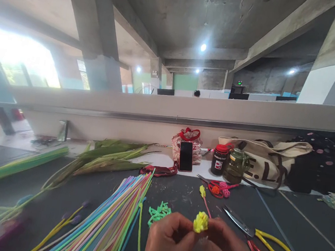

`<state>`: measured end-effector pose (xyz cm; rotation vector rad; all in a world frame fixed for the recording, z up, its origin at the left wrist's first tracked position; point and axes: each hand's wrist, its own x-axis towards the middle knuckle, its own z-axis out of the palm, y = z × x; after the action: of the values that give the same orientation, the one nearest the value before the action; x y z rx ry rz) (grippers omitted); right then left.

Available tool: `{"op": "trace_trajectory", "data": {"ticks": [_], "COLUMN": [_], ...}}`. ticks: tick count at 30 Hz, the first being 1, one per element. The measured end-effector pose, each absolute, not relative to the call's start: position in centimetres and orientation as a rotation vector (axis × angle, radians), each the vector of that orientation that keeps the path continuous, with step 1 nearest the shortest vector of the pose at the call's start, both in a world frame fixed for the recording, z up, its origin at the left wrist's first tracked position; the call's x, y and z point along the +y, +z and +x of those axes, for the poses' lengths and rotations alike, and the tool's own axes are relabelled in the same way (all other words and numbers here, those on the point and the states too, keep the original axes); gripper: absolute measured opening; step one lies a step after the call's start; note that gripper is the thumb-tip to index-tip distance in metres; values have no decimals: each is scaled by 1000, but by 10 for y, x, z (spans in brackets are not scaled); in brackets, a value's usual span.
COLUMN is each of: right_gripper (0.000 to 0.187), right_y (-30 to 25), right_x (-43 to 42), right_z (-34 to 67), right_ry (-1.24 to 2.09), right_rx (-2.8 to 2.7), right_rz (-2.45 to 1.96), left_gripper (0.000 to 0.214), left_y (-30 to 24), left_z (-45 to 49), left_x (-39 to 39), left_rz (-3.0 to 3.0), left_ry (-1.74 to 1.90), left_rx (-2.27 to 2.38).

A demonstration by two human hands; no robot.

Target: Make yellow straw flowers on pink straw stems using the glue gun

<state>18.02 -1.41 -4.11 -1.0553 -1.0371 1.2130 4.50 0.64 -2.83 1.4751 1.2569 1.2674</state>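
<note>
1. Coloured strips (pixel 105 219) fan across the dark table (pixel 184 188); a sleeve could catch and scatter them.
2. Loose green pieces (pixel 159 213) lie just beside the left hand (pixel 169 240); a careless nudge might spread them.
3. That hand's thumb and finger pinch a small yellow flower (pixel 201 222) between both hands; squeezing too hard could crush it.
4. The right hand (pixel 227 249) curls close against it, its grip unclear.
5. Scissors (pixel 250 231) lie near; an outward swing could knock them.

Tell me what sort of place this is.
Likely a craft workroom in a bare concrete building: coloured strips and large scissors lie on a dark work surface, under exposed concrete beams.
</note>
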Motion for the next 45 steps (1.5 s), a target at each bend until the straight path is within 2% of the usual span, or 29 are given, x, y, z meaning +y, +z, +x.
{"op": "trace_trajectory", "data": {"ticks": [3, 9, 16, 29, 35, 38, 41, 45], "right_gripper": [14, 32, 27, 20, 23, 23, 28, 46], "right_y": [-40, -43, -41, -40, -40, -44, -50, -53], "right_x": [-14, -12, -15, -12, -9, -7, -5, -1], "right_z": [181, 181, 179, 181, 188, 190, 190, 193], "right_ry": [1089, 1091, 1080, 935, 1031, 1073, 1191, 1279], "right_rx": [-1095, -1019, -1054, -1151, -1106, -1030, -1003, -959], "right_rz": [-1031, -1024, -1069, -1151, -1139, -1078, -1019, -966], "left_gripper": [11, 17, 17, 13, 9, 14, 14, 13], "left_y": [-23, -29, -30, -39, -36, -41, -46, -41], "left_z": [47, 50, 48, 48, 54, 56, 57, 53], "left_x": [3, 5, 6, 6, 8, 14, 18, 16], "left_rz": [1825, 2236, 2359, 2281, 1809, 1586, 1432, 1457], "left_ry": [1340, 1487, 1483, 1463, 1121, 982, 923, 926], "left_rx": [1350, 1252, 1141, 1197, 1386, 1323, 1199, 1236]}}
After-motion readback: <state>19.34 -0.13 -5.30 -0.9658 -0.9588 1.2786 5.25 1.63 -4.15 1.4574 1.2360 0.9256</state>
